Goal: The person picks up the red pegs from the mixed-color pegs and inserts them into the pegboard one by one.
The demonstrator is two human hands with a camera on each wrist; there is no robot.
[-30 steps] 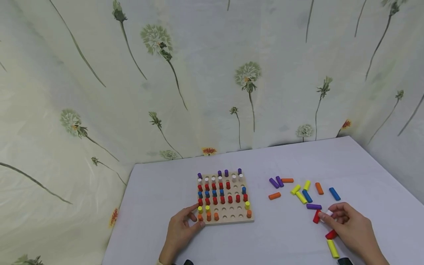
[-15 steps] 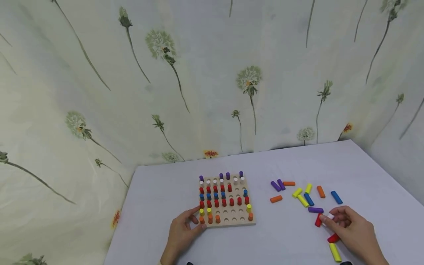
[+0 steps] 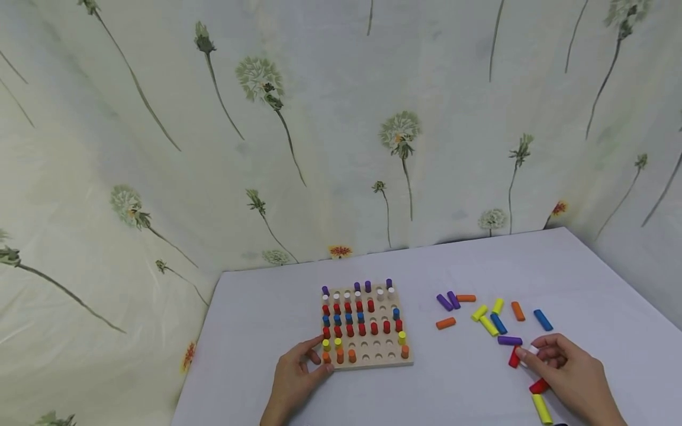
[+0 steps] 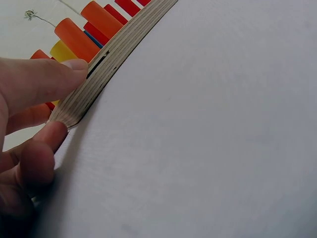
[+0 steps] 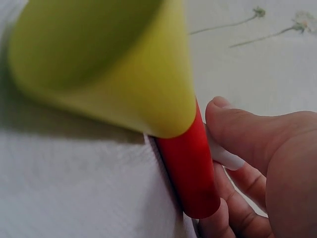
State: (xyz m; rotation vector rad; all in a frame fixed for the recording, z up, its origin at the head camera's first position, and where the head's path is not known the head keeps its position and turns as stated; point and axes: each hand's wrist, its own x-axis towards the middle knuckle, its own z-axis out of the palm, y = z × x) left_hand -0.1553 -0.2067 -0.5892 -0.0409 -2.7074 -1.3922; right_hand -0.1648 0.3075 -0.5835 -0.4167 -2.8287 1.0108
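My left hand grips the near left corner of a wooden pegboard. In the left wrist view the thumb presses the plywood edge, with other fingers around the corner. Rows of orange, yellow, red, blue, white and purple pegs stand upright in the board, among several bare holes. Off to the right, my right hand pinches a white peg between thumb and fingers, low over the table. Close to those fingertips lies a red peg; another red peg is partly hidden by the hand.
Loose pegs lie scattered right of the board, among them a purple peg, a blue peg and an orange peg. A yellow peg lies nearest the front. A floral curtain hangs behind the white table.
The head view has tilted slightly, so everything sits a little lower in it. Both hands keep their places, left on the pegboard and right on the white peg.
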